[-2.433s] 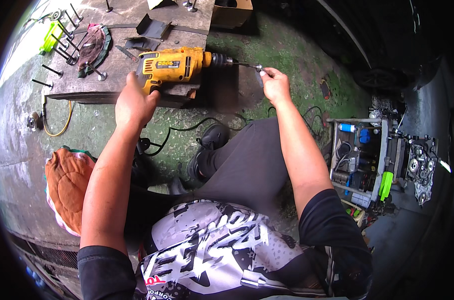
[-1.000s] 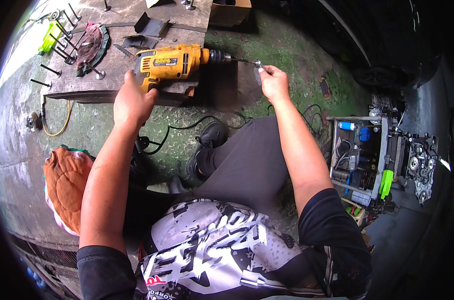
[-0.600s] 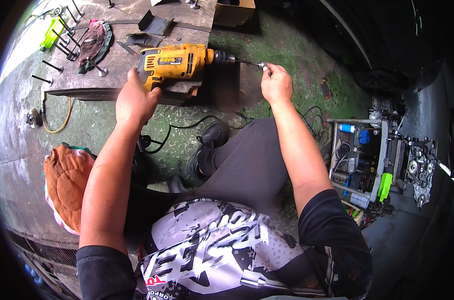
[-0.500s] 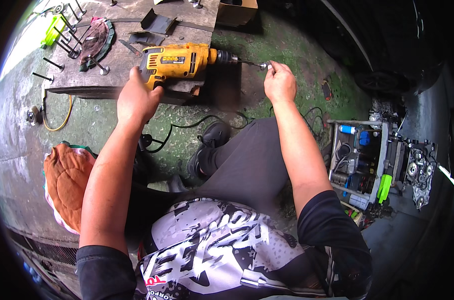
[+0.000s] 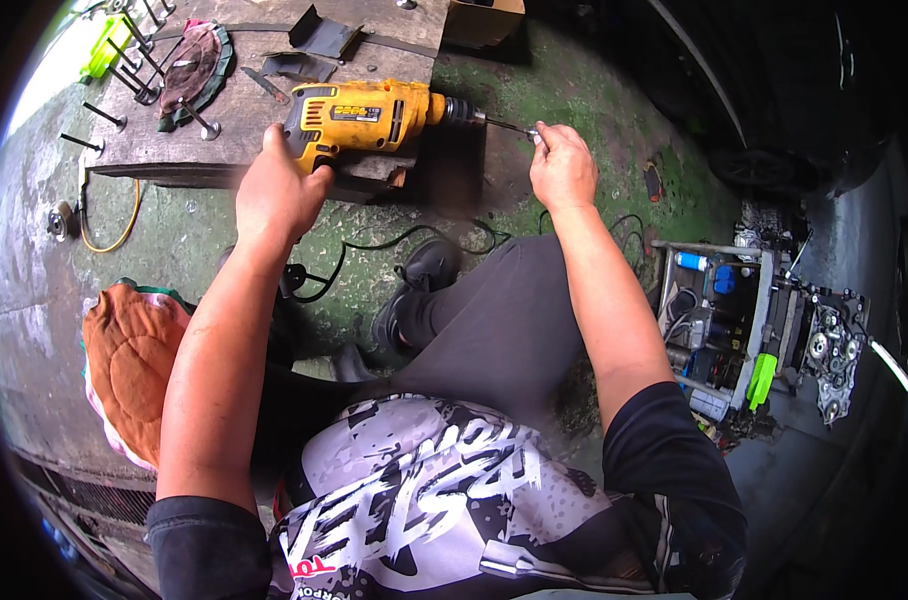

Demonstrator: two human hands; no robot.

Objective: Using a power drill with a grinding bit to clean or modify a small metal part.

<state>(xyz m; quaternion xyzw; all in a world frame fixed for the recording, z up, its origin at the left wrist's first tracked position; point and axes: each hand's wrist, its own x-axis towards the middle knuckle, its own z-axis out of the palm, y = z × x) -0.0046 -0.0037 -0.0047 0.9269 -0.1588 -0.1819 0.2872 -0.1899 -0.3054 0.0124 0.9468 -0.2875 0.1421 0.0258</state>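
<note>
A yellow electric drill (image 5: 369, 118) lies on its side on a low wooden tabletop (image 5: 244, 120), chuck toward the person's right; a dark rectangular label sits on its flank, print too small to make out. The left hand (image 5: 277, 193) is clenched around the drill's grip. The right hand (image 5: 562, 170) pinches the tip of the drill bit (image 5: 504, 127) just beyond the chuck. Left of the drill lie long bolts (image 5: 109, 115), a cloth-covered disc (image 5: 189, 70) and bent metal pieces (image 5: 319, 35). A cardboard box (image 5: 484, 15), cut off at the upper edge, stands right of the drill. A black cable (image 5: 414, 240) trails below the drill across mossy concrete floor (image 5: 594, 80). A parts rack (image 5: 719, 320) stands far right.
</note>
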